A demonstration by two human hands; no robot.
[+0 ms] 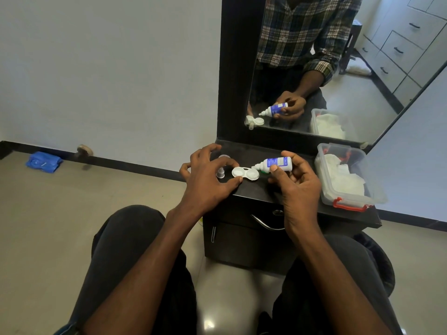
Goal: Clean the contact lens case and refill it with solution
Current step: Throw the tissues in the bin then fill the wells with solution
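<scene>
Both forearms extended forward, bare. Left hand point(208, 176) hovered palm down, fingers spread and curved, thumb and forefinger tips apart, gripping nothing. Right hand point(296, 180) was raised beside it, thumb and curled fingers pinching a small bottle point(274, 164), nozzle pointed toward the left hand.

Clear plastic box point(377, 189) w/ red latches sits on the right end of the black dresser top point(261, 192), white tissue inside. Mirror point(338, 68) in black frame stands behind it, reflecting a plaid shirt & white drawers. Blue cloth point(44, 162) lies on the floor by the baseboard, near a round doorstop point(84, 151).
</scene>
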